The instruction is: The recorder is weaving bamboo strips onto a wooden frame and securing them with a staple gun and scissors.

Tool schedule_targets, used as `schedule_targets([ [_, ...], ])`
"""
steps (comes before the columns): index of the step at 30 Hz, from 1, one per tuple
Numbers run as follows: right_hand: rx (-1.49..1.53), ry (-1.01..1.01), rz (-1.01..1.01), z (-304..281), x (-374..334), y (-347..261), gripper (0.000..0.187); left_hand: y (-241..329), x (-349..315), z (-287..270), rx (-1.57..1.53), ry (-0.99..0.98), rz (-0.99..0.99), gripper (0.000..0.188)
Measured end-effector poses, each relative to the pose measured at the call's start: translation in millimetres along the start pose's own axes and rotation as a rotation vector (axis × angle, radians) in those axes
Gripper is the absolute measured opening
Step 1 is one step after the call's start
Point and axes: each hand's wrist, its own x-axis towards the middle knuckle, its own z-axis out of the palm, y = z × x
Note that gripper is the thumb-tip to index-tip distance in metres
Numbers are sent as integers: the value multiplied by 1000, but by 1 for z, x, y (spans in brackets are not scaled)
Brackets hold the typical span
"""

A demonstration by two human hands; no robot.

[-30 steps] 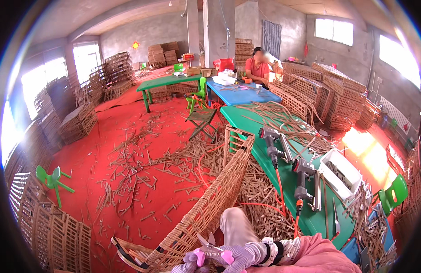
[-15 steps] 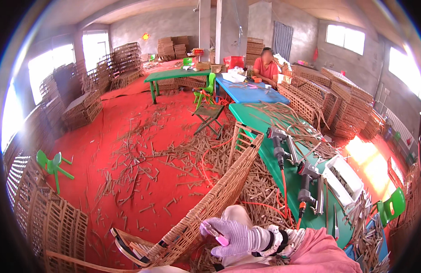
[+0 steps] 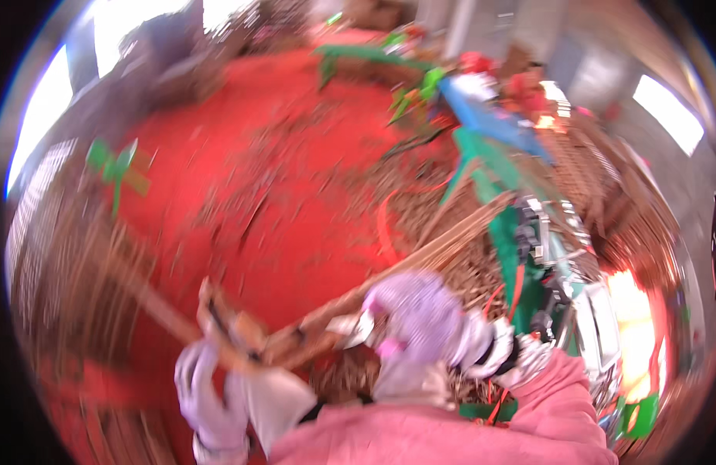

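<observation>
My right hand (image 3: pixel 420 318), in a lavender knit glove, is closed round a pink-handled tool with a shiny metal blade (image 3: pixel 356 329); its exact kind is blurred. Below the blade runs the long wicker basket (image 3: pixel 443 244), which slants across my lap from the lower left up toward the green table. My left hand (image 3: pixel 203 395), gloved alike, is beside the basket's near end (image 3: pixel 238 329). A long wooden strip (image 3: pixel 160 310) reaches that end from the upper left. Motion smears the left fingers, so whether they grip the basket or the strip does not show.
At the right, a green table (image 3: pixel 509 260) carries air nail guns (image 3: pixel 534 232) with orange hoses and a white bin (image 3: pixel 598 325). Cut strips litter the red floor (image 3: pixel 242 155). Stacked wicker baskets (image 3: pixel 56 271) and a small green chair (image 3: pixel 114 167) stand at left. Another person (image 3: pixel 526 91) sits at the blue table.
The whole view has swung and blurred. My left hand has come into sight by the basket's near end. The basket lies lower, and my right hand still holds the pink-handled tool, its blade now showing.
</observation>
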Motion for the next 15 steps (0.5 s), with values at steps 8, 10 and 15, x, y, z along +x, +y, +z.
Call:
schedule_targets([
  [8, -229, -112, -107, 19, 26, 3, 60, -12, 8, -1, 90, -223, 19, 55],
  [10, -269, -168, -169, 24, 36, -4, 58, -14, 10, -9, 114, -268, 28, 58],
  [15, -299, -211, -228, 30, 52, -11, 55, -10, 24, 1, -18, -305, 84, 62],
])
